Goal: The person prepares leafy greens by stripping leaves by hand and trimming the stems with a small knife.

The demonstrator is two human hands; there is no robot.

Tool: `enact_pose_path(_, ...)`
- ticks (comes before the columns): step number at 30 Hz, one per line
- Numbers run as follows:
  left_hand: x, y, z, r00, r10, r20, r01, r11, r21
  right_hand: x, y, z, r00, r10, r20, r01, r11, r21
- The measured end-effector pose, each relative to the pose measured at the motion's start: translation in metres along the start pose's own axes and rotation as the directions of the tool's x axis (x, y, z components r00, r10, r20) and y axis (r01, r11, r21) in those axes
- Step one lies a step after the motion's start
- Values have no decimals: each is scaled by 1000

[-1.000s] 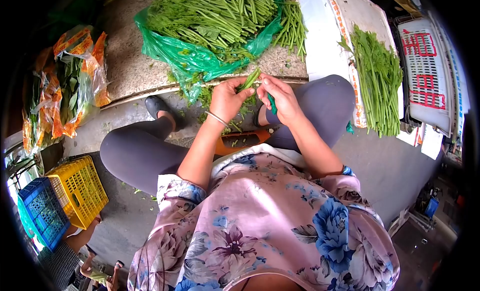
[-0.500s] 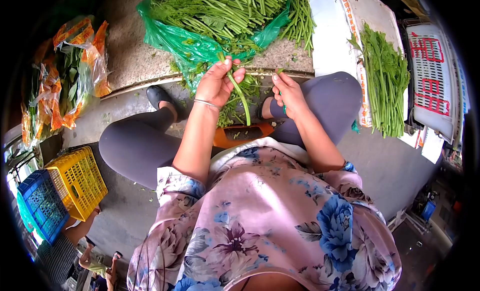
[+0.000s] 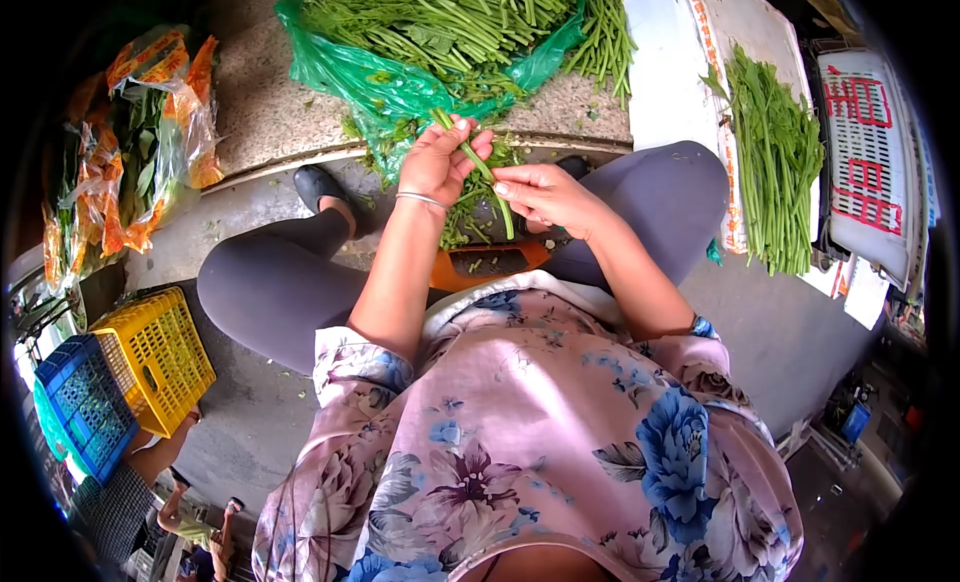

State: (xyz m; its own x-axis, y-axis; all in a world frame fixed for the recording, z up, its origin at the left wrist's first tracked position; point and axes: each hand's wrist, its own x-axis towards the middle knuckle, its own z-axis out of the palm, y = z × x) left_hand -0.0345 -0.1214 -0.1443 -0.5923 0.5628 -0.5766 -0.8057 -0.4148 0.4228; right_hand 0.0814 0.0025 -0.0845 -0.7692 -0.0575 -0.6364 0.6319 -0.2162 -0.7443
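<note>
We've got the green stalk (image 3: 479,162) slanting between our left hand (image 3: 434,164), clamped round its upper part, and right hand (image 3: 552,199), fingertips touching lower down, pinch unclear, and it looks light, crisp, snappable, best held gently mid-length

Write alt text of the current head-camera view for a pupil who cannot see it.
A seated person's left hand holds a green stem, with the right hand at its lower part. Beyond, a heap of leafy stems lies on green plastic; to the right, a leafy bundle rests on a white box.
</note>
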Motion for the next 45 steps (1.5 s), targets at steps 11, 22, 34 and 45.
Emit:
enact_pose_path(11, -10, -2, 11, 975, -44, 216, -50, 910, 412, 27, 39, -17, 976, -219, -4, 173, 781, -600)
enact_pose_path(22, -11, -2, 12, 975, 57, 217, -179, 783, 596, 23, 43, -20, 701, -522, -486, 325, 840, -433)
enact_pose_path(34, -23, -17, 26, 892, 203, 403, -439, 595, 673, 10, -6, -35, 794, -375, -478, 337, 927, -167)
enact_pose_path(45, -11, -10, -1, 987, 120, 107, -157, 581, 799, -54, -55, -116, 551, -436, -712, 570, 819, -61)
